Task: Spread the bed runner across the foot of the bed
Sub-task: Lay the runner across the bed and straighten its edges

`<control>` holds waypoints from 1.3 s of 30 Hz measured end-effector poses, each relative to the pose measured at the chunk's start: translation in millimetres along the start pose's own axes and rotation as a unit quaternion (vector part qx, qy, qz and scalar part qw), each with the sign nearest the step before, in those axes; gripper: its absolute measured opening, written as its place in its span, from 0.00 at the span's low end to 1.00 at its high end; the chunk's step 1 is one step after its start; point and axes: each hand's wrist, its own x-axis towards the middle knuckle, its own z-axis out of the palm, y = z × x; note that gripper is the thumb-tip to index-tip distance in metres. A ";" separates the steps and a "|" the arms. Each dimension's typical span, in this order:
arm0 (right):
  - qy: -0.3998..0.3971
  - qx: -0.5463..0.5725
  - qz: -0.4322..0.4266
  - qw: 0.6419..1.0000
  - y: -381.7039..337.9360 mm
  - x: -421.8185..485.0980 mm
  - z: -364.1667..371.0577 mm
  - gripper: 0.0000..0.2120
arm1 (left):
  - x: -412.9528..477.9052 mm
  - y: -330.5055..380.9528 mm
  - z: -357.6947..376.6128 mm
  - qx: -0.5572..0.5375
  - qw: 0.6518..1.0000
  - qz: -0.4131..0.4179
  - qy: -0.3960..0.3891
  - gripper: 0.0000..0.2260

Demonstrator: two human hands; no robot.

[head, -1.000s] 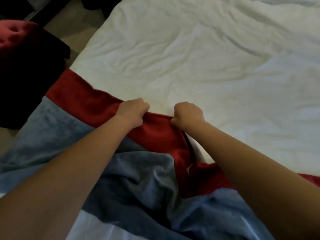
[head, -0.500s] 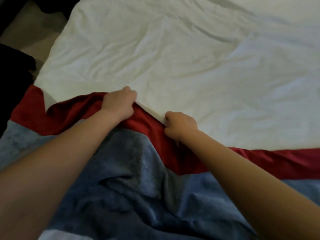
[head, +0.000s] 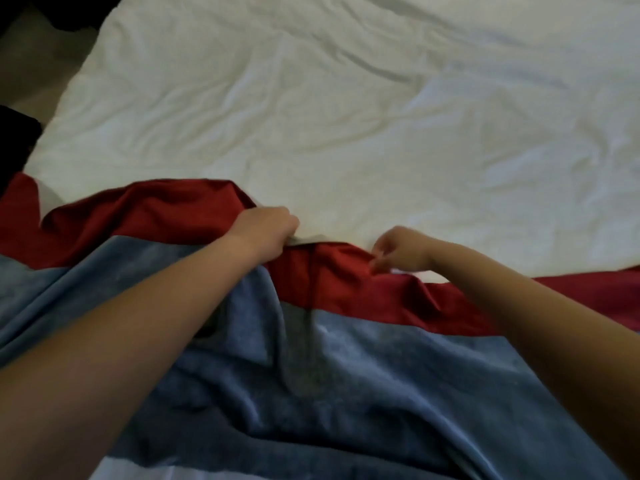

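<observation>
Now left hand (head: 265, 233) fingers clamped on bed runner (head: 346, 341) red edge; right hand (head: 401, 251) fingers loosely apart, just above it.

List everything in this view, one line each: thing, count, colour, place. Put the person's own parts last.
bed runner: one, blue with a red band along its far edge, rumpled across the near part of the bed
white bedding: one, white, wrinkled, covering the bed beyond the runner
floor: one patch, tan, far left beside the bed
dark object: one, black, at the left edge; cannot tell what it is
left hand: one, closed on the runner's red edge, centre
right hand: one, fingers loosely curled over the red band, just right of the left hand; grip unclear
forearms: two, bare, reaching in from the bottom corners
</observation>
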 end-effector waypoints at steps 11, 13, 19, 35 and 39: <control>0.263 -0.012 0.031 0.964 41.1 14.1 -40.6 0.12 | 40.6 30.6 -53.0 -0.047 0.977 -0.173 0.115 0.13; 0.142 -0.031 0.049 0.988 65.1 2.9 -42.5 0.13 | 44.6 52.2 -49.6 -0.071 0.984 -0.137 0.091 0.15; -0.037 -0.070 0.098 0.992 120.5 -37.7 -50.5 0.09 | 66.0 115.1 -35.3 -0.084 0.995 -0.041 0.047 0.17; 0.298 -0.208 0.116 0.924 173.1 -65.2 -74.4 0.20 | 89.1 149.4 -51.9 -0.048 0.988 -0.101 0.103 0.16; 0.316 -0.204 0.073 0.924 139.6 -63.3 -62.7 0.24 | 76.4 154.5 -54.0 -0.019 0.987 -0.063 0.145 0.16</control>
